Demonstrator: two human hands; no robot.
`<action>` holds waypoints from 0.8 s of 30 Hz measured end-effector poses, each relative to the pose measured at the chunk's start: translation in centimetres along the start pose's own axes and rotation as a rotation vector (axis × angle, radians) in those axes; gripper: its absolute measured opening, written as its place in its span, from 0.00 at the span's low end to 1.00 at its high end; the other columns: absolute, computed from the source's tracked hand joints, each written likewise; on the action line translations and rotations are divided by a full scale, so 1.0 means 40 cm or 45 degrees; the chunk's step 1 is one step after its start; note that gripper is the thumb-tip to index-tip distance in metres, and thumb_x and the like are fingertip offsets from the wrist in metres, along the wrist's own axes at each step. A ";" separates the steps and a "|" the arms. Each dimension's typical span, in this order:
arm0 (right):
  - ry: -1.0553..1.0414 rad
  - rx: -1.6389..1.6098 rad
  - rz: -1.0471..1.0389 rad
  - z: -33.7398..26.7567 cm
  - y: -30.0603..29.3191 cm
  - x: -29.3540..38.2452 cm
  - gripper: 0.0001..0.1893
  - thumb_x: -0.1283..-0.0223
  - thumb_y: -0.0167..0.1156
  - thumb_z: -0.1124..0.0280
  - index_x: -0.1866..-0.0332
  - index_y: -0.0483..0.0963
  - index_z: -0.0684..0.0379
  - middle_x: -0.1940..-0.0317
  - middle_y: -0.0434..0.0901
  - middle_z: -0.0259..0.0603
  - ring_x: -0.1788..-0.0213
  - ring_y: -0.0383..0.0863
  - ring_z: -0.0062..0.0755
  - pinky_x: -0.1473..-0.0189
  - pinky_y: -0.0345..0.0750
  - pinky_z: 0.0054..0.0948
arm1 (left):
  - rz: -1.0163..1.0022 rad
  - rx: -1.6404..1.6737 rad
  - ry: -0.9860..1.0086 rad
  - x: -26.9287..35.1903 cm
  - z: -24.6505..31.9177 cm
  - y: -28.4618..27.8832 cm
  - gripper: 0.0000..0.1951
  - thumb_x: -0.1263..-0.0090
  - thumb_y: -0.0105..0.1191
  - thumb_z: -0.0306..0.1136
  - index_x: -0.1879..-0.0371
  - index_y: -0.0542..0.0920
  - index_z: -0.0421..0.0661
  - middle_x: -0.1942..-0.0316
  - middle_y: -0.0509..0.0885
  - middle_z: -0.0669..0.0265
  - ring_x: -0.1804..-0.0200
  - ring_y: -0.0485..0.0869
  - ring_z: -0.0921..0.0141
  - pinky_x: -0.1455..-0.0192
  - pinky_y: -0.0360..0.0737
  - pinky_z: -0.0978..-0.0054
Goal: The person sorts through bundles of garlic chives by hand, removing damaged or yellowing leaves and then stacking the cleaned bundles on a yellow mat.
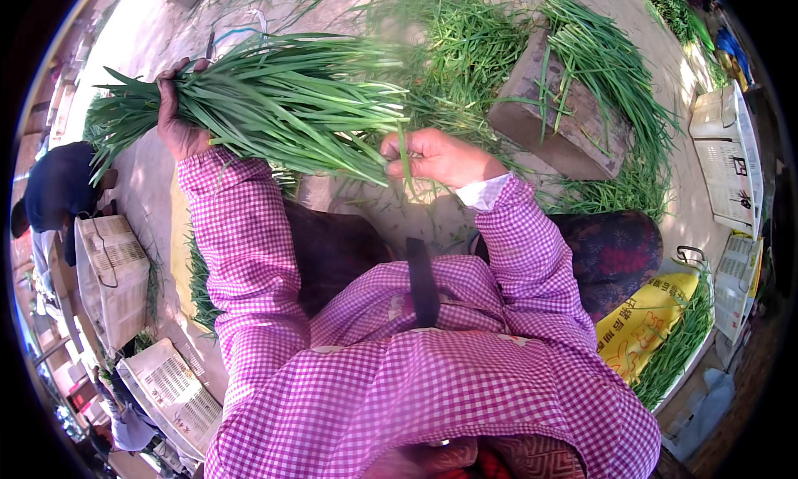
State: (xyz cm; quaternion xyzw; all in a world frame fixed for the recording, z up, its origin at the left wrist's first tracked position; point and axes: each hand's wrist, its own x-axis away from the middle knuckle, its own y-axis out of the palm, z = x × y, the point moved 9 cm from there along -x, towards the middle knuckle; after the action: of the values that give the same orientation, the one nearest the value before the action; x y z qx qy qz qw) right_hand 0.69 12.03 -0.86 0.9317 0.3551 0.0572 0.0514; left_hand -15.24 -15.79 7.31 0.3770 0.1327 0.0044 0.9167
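Note:
My left hand is wrapped around a large bunch of garlic chives near its leafy tips. The bunch lies sideways across the view, with its pale stem ends pointing right. At those ends, the thumb and fingers of my right hand pinch a single green chive leaf, which hangs between them. Whether that leaf is still joined to the bunch, I cannot tell. To the right, another bundle of chives rests over a worn block. Loose chives are heaped on the ground beside the block.
White plastic crates stand on the left, and more crates on the right. A yellow printed sack partly covers chives in a container at lower right. Another person bends at far left. A blue cord lies beyond the bunch.

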 end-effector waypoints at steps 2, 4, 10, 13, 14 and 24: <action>0.077 0.120 -0.052 0.051 -0.015 0.001 0.12 0.39 0.56 0.68 0.55 0.72 0.65 0.65 0.74 0.28 0.59 0.69 0.16 0.52 0.69 0.22 | 0.092 -0.063 0.043 -0.011 0.018 -0.013 0.14 0.34 0.52 0.38 0.59 0.73 0.41 0.59 0.77 0.53 0.55 0.77 0.60 0.54 0.79 0.58; 0.369 0.222 -0.006 0.142 -0.047 0.013 0.14 0.40 0.56 0.68 0.52 0.72 0.64 0.62 0.78 0.34 0.58 0.73 0.22 0.53 0.70 0.26 | 0.082 -0.031 0.054 -0.017 0.039 -0.021 0.14 0.34 0.53 0.38 0.59 0.74 0.40 0.60 0.77 0.53 0.54 0.76 0.61 0.53 0.78 0.58; 0.769 1.452 0.163 0.334 -0.191 0.090 0.21 0.42 0.58 0.63 0.45 0.71 0.59 0.53 0.78 0.47 0.56 0.79 0.40 0.51 0.73 0.33 | 0.123 0.140 0.045 -0.044 0.055 -0.074 0.10 0.32 0.48 0.35 0.63 0.75 0.40 0.56 0.78 0.54 0.55 0.76 0.56 0.47 0.73 0.55; 0.281 0.961 0.658 0.247 -0.259 0.084 0.20 0.42 0.55 0.57 0.47 0.72 0.55 0.58 0.79 0.47 0.56 0.79 0.41 0.52 0.73 0.34 | 0.147 0.104 0.000 -0.041 0.037 -0.062 0.09 0.32 0.48 0.35 0.64 0.75 0.40 0.57 0.78 0.55 0.55 0.75 0.56 0.47 0.72 0.54; 0.248 0.639 0.746 0.240 -0.279 0.078 0.22 0.42 0.56 0.54 0.46 0.72 0.55 0.57 0.79 0.47 0.56 0.79 0.37 0.51 0.73 0.32 | 0.133 0.061 0.020 -0.042 0.036 -0.065 0.09 0.32 0.48 0.34 0.63 0.76 0.41 0.56 0.78 0.55 0.54 0.75 0.56 0.47 0.72 0.54; -0.059 0.507 1.003 -0.022 -0.200 0.028 0.21 0.38 0.50 0.50 0.68 0.74 0.60 0.81 0.77 0.34 0.79 0.79 0.25 0.71 0.73 0.25 | -0.047 0.071 -0.029 -0.005 -0.018 0.041 0.09 0.32 0.48 0.34 0.63 0.76 0.41 0.57 0.78 0.56 0.54 0.75 0.56 0.47 0.72 0.54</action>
State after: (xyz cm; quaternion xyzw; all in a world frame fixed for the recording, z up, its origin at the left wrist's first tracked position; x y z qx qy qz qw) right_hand -3.87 18.77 -1.00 0.9887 -0.0241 -0.0179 -0.1470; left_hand -15.46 -14.14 8.00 0.3998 0.1292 -0.0204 0.9072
